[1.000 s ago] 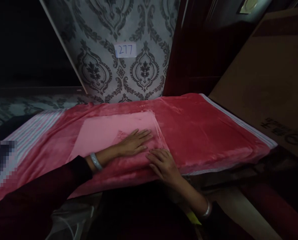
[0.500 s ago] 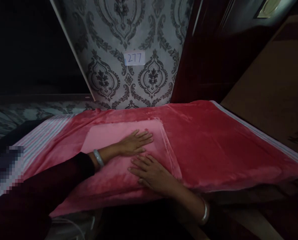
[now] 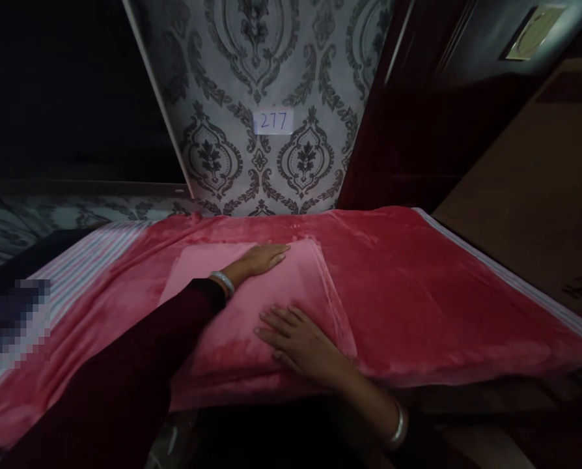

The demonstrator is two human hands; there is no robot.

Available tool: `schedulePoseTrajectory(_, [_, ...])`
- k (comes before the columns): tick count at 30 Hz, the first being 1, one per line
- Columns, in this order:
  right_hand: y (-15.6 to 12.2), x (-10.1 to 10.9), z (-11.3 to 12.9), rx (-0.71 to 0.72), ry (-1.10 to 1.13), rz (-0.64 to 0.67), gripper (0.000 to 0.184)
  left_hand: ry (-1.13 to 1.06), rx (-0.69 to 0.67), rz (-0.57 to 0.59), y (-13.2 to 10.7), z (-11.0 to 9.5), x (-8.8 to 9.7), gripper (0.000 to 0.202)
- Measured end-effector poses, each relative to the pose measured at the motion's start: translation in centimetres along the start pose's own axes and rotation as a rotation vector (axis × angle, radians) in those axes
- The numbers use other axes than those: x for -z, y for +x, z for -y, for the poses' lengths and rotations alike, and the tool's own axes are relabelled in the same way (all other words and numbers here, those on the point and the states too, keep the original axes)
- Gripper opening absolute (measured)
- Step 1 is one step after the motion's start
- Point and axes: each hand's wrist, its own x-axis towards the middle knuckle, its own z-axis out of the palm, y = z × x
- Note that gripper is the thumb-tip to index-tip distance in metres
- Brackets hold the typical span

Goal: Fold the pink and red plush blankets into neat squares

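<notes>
A folded pink cloth (image 3: 207,260) with a soft, plush look lies flat on a red plush blanket (image 3: 418,293). Near the cloth's far edge my left hand (image 3: 264,258) rests palm down, its fingers stretched toward the right. My right hand (image 3: 303,342) lies flat on the near right part of the same cloth, fingers spread and pointing left. Neither hand grips anything. The cloth's layered right edge shows to the right of my right hand. My left forearm crosses over the cloth's near left part and hides it.
The blanket has striped borders (image 3: 96,260) at left and right. Behind it stands a patterned wall (image 3: 259,169) with a paper label (image 3: 273,121) reading 277. A dark screen (image 3: 66,91) hangs at the left; a large brown cardboard box (image 3: 530,169) leans at the right.
My left hand has slid away from me toward the cloth's far edge, apart from the right hand. My right hand stays nearly in place. The view has shifted slightly.
</notes>
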Motion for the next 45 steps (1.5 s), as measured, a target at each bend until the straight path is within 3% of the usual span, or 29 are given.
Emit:
schedulePoseTrajectory(6, [-0.2,0.9,0.3,-0.027,0.004,0.012,0.047,0.134,0.047,-0.063,-1.5,-2.6,1.1,0.054])
schedulePoseTrajectory(9, [0.8,1.8,1.3,0.001,-0.004,0.011,0.048,-0.058,-0.135,-0.024,-5.0,-4.3,1.4,0.058])
schedulePoseTrajectory(12, [3.1,2.0,3.0,0.126,0.023,0.004,0.048,-0.245,-0.318,0.055,-9.9,-5.9,1.6,0.069])
schedulePoseTrajectory(14, [4.8,1.4,3.9,0.21,0.052,0.016,0.047,-0.277,-0.341,0.111,-12.7,-6.4,1.9,0.068])
schedulePoseTrajectory(17, [6.6,0.1,4.2,0.298,0.04,0.043,0.047,-0.227,-0.257,0.157,-15.1,-5.4,2.2,0.059])
schedulePoseTrajectory(20, [6.8,-0.8,3.9,0.358,0.01,0.042,0.05,-0.099,-0.2,0.142,-15.1,-2.6,2.3,0.055])
schedulePoseTrajectory(25, [6.0,-0.9,3.5,0.348,0.057,0.058,0.051,0.088,-0.125,0.043,-12.2,3.3,2.9,0.057])
schedulePoseTrajectory(30, [6.0,-0.7,3.4,0.321,0.104,0.123,0.052,0.053,0.124,0.09,-9.3,8.0,3.8,0.061])
schedulePoseTrajectory(32, [6.0,-0.7,3.4,0.307,0.118,0.145,0.052,0.017,0.16,0.076,-8.8,9.1,3.8,0.061])
schedulePoseTrajectory(37, [6.1,-1.1,3.2,0.304,0.12,0.135,0.052,0.003,0.147,-0.077,-9.0,9.5,3.4,0.06])
schedulePoseTrajectory(41, [6.0,-1.3,3.0,0.306,0.11,0.13,0.052,0.114,0.237,-0.023,-8.9,8.0,3.9,0.058])
schedulePoseTrajectory(45, [5.6,-0.9,3.2,0.254,0.147,0.209,0.053,0.2,0.215,-0.008,-10.6,5.9,5.0,0.062])
